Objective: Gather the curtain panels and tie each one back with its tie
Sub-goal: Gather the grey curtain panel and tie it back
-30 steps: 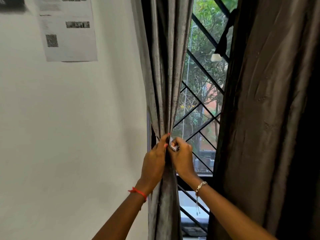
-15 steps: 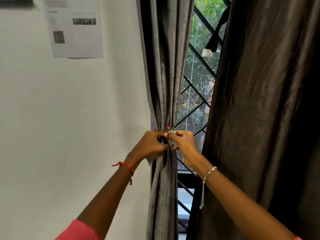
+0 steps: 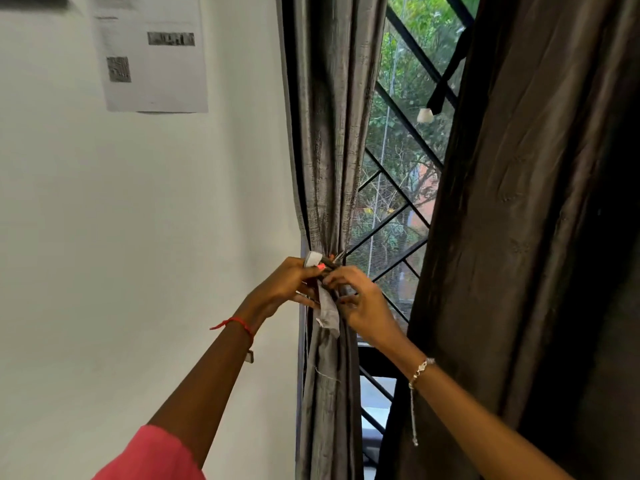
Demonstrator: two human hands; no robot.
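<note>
The broad dark brown satin curtain panel hangs loose down the right of the frame, its long axis vertical. In the centre, the narrower grey textured curtain panel also runs top to bottom, its folds drawn in to a tight waist at mid-height, against the edge of the white wall.

At the upper left, a white paper sheet carries a dark bar and a square code, both too blurred to read.

At the waist, the left hand has its fingers curled around the pale grey fabric tie, which wraps the gathered folds. The right hand pinches the same tie just beside it. One frayed end of the tie dangles downward between them.
</note>
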